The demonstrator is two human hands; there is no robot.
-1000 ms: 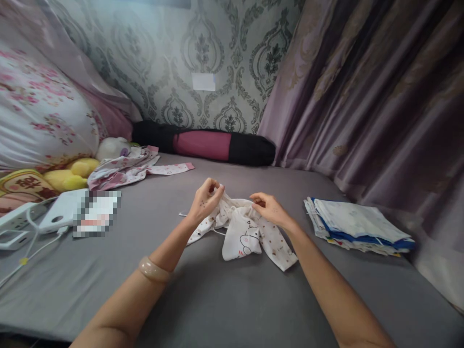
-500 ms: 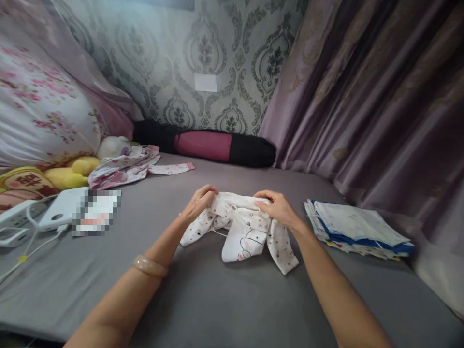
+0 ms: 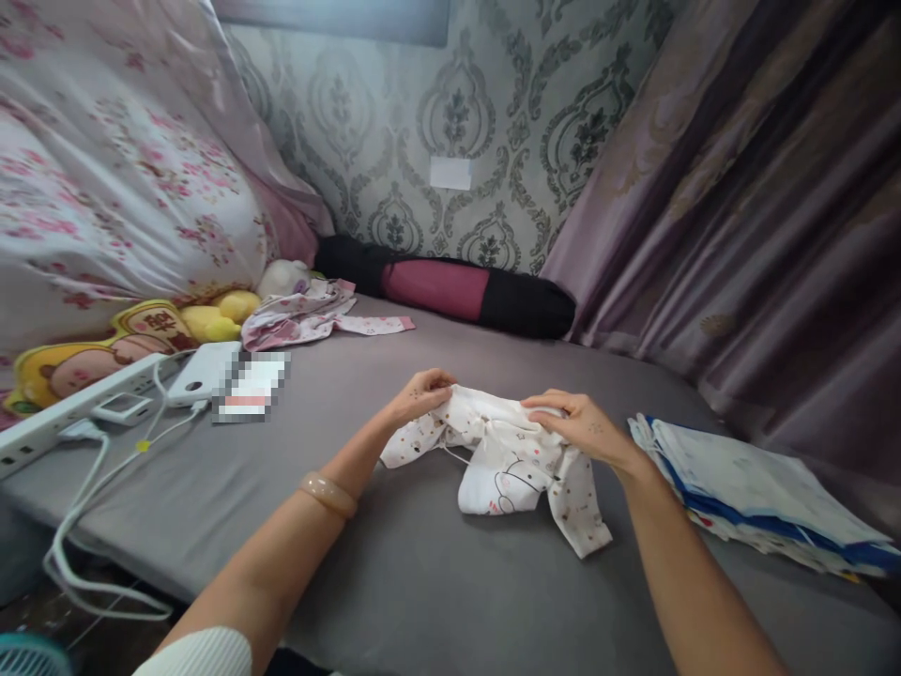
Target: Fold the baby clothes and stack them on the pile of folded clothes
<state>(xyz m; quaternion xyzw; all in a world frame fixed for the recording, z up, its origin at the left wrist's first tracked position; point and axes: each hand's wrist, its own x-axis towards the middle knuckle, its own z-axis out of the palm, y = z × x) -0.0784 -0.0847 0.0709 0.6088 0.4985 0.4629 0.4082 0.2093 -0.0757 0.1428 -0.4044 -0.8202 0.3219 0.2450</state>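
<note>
A small white baby top with printed dots and a cartoon animal lies on the grey bed sheet, bunched along its far edge. Its sleeves spread to either side, and a thin white tie hangs loose near the left one. At the far left corner of the cloth, my left hand pinches the edge; a pale bangle is on that wrist. My right hand grips the same edge near its right end, thumb toward the middle. Some fingertips are hidden behind the fabric.
To the right lies a stack of folded cloths. On the left are a power strip, white cables and a white charger box. Behind them are plush toys, a pink-patterned garment and a long black-and-red bag.
My view has turned left, so the whole scene sits further right. Both hands keep hold of the top's far edge, which looks slightly more bunched near my right hand.
</note>
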